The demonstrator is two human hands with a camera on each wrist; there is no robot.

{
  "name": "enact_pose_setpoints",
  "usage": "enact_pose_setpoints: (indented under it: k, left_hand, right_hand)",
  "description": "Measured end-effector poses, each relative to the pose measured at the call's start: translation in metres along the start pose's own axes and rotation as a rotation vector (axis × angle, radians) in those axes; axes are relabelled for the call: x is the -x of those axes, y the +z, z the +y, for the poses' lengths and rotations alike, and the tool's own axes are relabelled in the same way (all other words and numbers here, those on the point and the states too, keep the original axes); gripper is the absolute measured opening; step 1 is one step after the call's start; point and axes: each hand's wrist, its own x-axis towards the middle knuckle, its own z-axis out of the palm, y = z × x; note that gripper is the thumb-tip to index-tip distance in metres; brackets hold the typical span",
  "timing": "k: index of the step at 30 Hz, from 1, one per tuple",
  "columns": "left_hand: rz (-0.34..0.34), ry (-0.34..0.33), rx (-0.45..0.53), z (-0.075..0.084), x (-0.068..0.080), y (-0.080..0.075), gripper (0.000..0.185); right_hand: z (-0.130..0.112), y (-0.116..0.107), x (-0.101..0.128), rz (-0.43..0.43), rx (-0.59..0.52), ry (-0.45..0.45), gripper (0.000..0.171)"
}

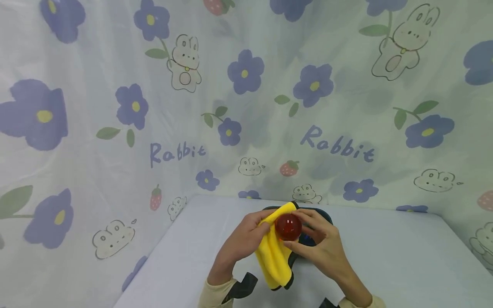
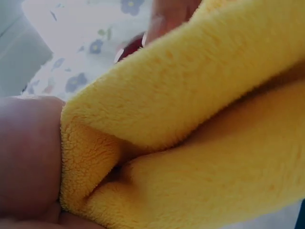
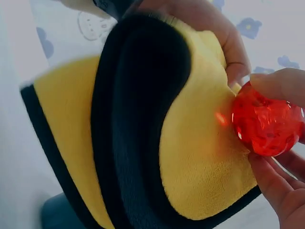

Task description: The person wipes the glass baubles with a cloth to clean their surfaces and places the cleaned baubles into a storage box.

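Left hand (image 1: 246, 237) grips the folded yellow cloth (image 1: 274, 256) against the red ball (image 1: 288, 226); right hand (image 1: 321, 244) pinches the ball above the surface (image 1: 385, 256).

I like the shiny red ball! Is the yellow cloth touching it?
Touching. The right wrist view shows the yellow cloth pressed against the red ball, with no gap, while the right hand's fingers pinch the ball.

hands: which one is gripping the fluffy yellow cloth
The left hand grips the fluffy yellow cloth with black edging; the right hand instead holds the translucent red ball.
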Motion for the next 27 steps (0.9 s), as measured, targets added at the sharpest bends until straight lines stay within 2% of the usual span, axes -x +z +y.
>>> enact_pose_setpoints:
  k: [3, 7, 14, 21, 27]
  left_hand:
    - [-0.023, -0.044, 0.064, 0.000, 0.000, 0.001, 0.045]
    - [-0.054, -0.079, 0.155, -0.005, 0.001, 0.000, 0.048]
    - [-0.080, -0.153, 0.294, -0.016, 0.007, -0.003, 0.048]
    - [-0.064, -0.219, 0.416, -0.023, 0.019, -0.006, 0.049]
    - [-0.043, -0.241, 0.579, -0.028, 0.039, -0.013, 0.049]
  right_hand:
    - [0.000, -0.002, 0.002, 0.014, 0.010, 0.012, 0.062]
    - [0.001, -0.006, 0.006, 0.012, 0.059, 0.074, 0.059]
    - [0.005, -0.012, 0.008, -0.051, 0.155, 0.128, 0.054]
    - [0.004, -0.016, 0.003, -0.111, 0.164, 0.165, 0.054]
    - [0.009, -0.027, -0.006, -0.133, 0.131, 0.164, 0.057]
